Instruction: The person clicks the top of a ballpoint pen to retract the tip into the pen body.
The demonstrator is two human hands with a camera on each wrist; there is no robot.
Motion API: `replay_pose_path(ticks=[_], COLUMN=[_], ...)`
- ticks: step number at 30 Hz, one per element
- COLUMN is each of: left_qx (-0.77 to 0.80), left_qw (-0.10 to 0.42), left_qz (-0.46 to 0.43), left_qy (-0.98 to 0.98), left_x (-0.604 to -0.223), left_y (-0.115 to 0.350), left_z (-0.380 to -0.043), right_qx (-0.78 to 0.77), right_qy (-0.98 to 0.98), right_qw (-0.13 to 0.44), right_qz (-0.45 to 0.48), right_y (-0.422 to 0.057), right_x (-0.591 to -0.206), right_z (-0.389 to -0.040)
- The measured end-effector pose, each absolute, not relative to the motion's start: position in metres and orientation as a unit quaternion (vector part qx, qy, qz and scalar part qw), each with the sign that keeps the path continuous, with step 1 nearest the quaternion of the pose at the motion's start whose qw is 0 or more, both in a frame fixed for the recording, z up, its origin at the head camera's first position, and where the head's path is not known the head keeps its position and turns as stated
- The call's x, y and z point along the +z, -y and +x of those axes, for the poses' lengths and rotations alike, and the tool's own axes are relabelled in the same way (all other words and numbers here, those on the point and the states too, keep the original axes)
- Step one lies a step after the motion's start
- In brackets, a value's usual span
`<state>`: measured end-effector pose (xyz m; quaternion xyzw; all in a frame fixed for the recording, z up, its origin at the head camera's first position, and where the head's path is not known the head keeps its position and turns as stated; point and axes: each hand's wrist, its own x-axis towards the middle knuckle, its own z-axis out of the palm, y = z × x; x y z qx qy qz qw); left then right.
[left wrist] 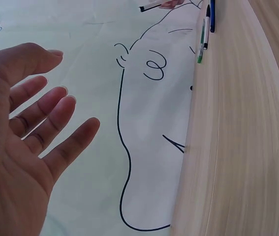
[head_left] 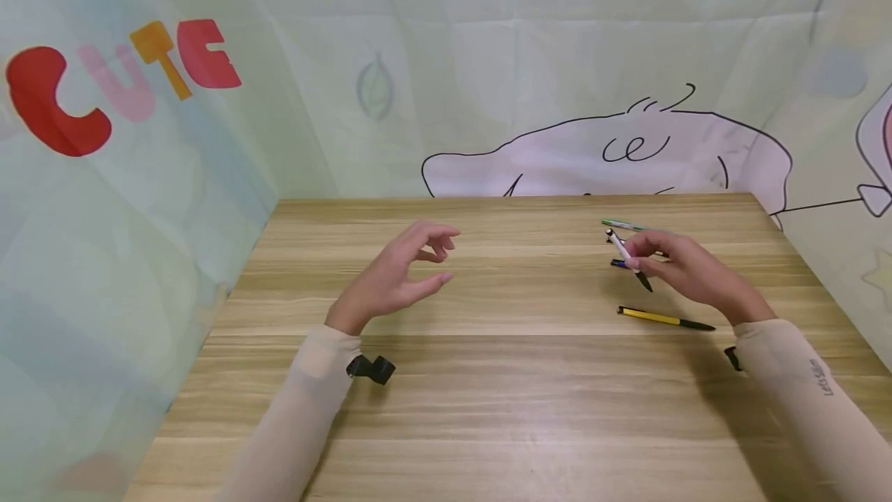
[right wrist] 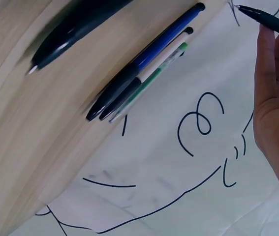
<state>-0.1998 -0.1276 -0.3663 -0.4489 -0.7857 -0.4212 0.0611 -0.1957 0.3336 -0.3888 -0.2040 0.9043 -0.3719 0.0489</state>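
My right hand (head_left: 690, 269) pinches a white pen (head_left: 618, 243) between thumb and fingers, its black tip end slanting down towards the table. Beneath and beside that hand lie a green pen (head_left: 620, 223), a blue pen (head_left: 617, 263) and a second white pen (right wrist: 155, 66), partly covered by the hand in the head view. A yellow pen (head_left: 648, 317) with a black grip rests nearer to me. Over the left half of the table hovers my left hand (head_left: 390, 273), fingers loosely bent and thumb apart, holding nothing.
The wooden table (head_left: 488, 409) ends against a printed cloth backdrop (head_left: 453, 60) at the back and sides. Colourful letters (head_left: 59, 103) decorate the cloth on the left. Each wrist wears a small black camera, the left camera (head_left: 372, 369) showing more fully.
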Motion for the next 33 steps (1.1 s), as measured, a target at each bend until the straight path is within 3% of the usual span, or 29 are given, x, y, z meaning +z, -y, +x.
replay_pose_path(ticks=[16, 33], left_qx=[-0.429, -0.446], left_qw=[0.071, 0.069], left_qz=[-0.474, -0.484], left_qy=[0.765, 0.749], left_x=[-0.358, -0.353], left_y=[0.098, 0.068], left_z=[-0.203, -0.206], right_qx=[-0.534, -0.557], right_qy=[-0.817, -0.794], right_qw=[0.041, 0.037], right_qz=[-0.214, -0.239], right_y=[-0.293, -0.255], right_x=[-0.376, -0.363], right_z=[-0.191, -0.191])
